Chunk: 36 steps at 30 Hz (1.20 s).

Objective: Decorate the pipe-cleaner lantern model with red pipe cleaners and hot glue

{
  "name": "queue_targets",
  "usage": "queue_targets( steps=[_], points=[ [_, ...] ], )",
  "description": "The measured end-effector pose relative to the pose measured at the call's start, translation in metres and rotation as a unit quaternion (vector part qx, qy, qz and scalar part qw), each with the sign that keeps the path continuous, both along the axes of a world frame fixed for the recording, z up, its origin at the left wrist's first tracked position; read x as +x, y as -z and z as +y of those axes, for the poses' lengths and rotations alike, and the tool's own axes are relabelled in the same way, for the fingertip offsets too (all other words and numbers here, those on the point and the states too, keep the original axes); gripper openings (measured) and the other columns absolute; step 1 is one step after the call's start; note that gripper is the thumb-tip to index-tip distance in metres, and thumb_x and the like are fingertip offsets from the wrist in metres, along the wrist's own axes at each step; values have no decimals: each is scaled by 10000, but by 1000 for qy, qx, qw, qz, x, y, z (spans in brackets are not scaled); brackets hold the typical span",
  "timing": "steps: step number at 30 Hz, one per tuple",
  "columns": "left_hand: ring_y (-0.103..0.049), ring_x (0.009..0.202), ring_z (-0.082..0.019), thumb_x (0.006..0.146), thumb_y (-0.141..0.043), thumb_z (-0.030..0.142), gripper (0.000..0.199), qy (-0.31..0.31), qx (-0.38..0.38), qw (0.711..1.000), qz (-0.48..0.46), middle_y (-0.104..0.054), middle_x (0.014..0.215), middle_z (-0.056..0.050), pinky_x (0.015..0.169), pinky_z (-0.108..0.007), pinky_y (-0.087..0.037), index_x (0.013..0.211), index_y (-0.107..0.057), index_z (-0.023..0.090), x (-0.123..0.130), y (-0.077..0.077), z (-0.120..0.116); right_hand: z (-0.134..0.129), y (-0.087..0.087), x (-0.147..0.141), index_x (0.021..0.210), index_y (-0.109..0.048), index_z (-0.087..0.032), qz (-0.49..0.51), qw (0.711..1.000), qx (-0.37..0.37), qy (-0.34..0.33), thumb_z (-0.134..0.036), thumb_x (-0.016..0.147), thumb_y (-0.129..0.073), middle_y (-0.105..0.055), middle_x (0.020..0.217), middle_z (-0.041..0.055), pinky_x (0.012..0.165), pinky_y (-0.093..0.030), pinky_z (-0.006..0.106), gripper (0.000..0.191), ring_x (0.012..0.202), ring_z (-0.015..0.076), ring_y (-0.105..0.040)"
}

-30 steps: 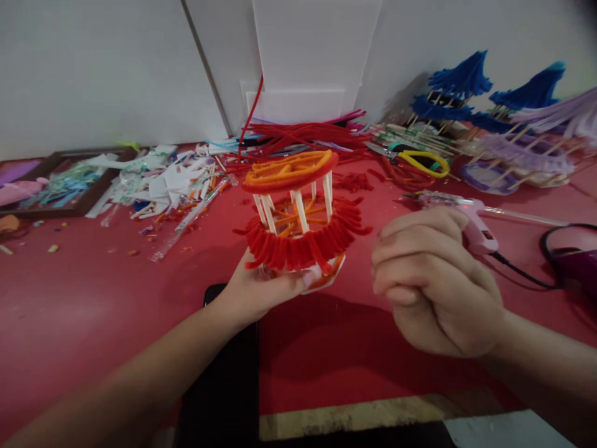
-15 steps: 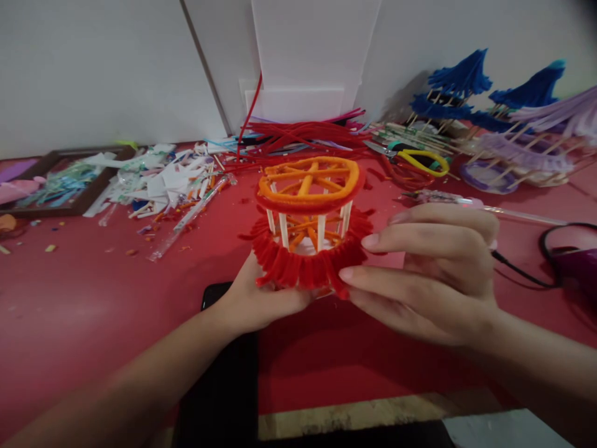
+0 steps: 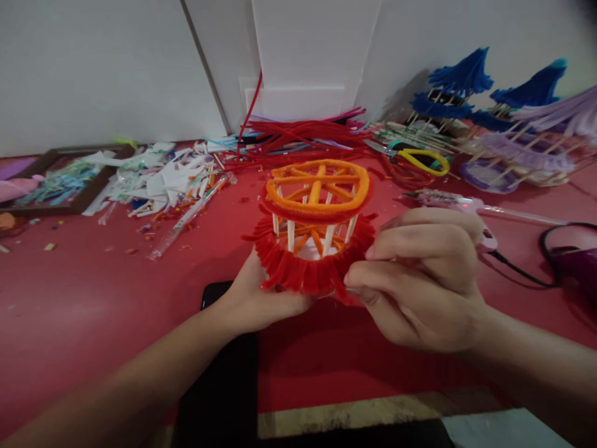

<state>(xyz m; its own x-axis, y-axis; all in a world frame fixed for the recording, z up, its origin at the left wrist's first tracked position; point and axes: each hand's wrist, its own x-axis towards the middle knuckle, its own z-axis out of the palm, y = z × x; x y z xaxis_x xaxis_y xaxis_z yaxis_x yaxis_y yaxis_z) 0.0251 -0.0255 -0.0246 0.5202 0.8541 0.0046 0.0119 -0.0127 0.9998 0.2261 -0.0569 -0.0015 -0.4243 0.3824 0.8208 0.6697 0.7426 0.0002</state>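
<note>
Gripping the model (image 3: 316,190) low down, the left hand (image 3: 261,305) has its thumb along the front, just under the red fringe (image 3: 298,274); its other fingers are mostly hidden behind. The model is held above the bench (image 3: 69,311), its orange ring (image 3: 275,196) on top, tipped toward the camera, and pale sticks (image 3: 329,239) standing between ring and fringe. The right hand (image 3: 424,280) pinches the fringe's right edge, fingers narrow; which strand they hold is hard to see. Just beyond that hand lies a pink glue gun (image 3: 466,203). Farther back are a yellow-handled tool (image 3: 425,154) and red stems (image 3: 303,137), with blue models (image 3: 459,74) to the right and white scraps (image 3: 168,180) to the left
</note>
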Motion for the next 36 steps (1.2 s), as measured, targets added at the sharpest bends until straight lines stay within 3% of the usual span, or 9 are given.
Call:
queue_targets(
  steps=[3,5,9,12,17,22,28,36],
  points=[
    [-663,958,-296,619,-723,114,273,26,18,999,15,-719,922,-60,867,-428,-540,871,-635,172,-1,4,1,0,1,-1,771,-632,-235,8,1000,-12,-3,-148,788,-610,-517,806,26,706,-448,365,91,805,188,-529],
    [-647,1029,-307,626,-737,128,347,25,-2,1000,-10,-719,1019,-78,915,-442,-527,956,-641,174,-1,4,0,2,1,-2,782,-640,-227,34,999,-8,-16,-198,783,-664,-540,809,25,712,-460,363,38,777,181,-541],
    [-623,1109,-317,619,-755,107,430,15,-55,996,-74,-692,1150,-102,985,-450,-496,1030,-647,173,1,-3,-2,6,3,0,777,-631,-213,73,997,2,-26,-295,743,-741,-584,796,14,731,-482,352,142,734,155,-551],
    [-639,1083,-323,603,-769,110,407,25,-83,991,-102,-702,1132,-95,962,-442,-516,992,-670,174,5,-9,-4,9,5,5,758,-629,-222,54,998,-10,-25,-317,726,-757,-588,761,7,726,-488,351,163,735,153,-550],
    [-693,942,-305,622,-759,140,330,39,-90,989,-108,-740,1006,-79,864,-429,-571,939,-674,171,5,-8,-6,11,6,11,787,-629,-215,34,998,25,-42,-192,762,-698,-598,845,30,714,-497,360,77,797,164,-550],
    [-675,1006,-287,622,-733,70,388,33,-88,988,-121,-724,1071,-75,902,-396,-554,985,-653,180,2,-2,-6,12,1,13,771,-639,-208,-16,998,38,-48,-192,729,-718,-607,819,30,700,-500,329,91,781,154,-540],
    [-682,975,-315,600,-734,77,373,3,-92,993,-76,-731,1034,-107,868,-434,-561,957,-652,144,3,-5,-7,13,-1,14,765,-637,-209,-21,998,49,-40,-139,663,-737,-603,768,10,624,-487,295,159,715,131,-532],
    [-675,998,-300,632,-726,116,323,3,-70,996,-52,-730,1043,-97,895,-425,-548,945,-653,148,2,-7,-8,10,-5,18,805,-655,-234,-52,998,36,-9,-221,710,-747,-565,670,-14,538,-444,287,133,619,120,-479]
  ],
)
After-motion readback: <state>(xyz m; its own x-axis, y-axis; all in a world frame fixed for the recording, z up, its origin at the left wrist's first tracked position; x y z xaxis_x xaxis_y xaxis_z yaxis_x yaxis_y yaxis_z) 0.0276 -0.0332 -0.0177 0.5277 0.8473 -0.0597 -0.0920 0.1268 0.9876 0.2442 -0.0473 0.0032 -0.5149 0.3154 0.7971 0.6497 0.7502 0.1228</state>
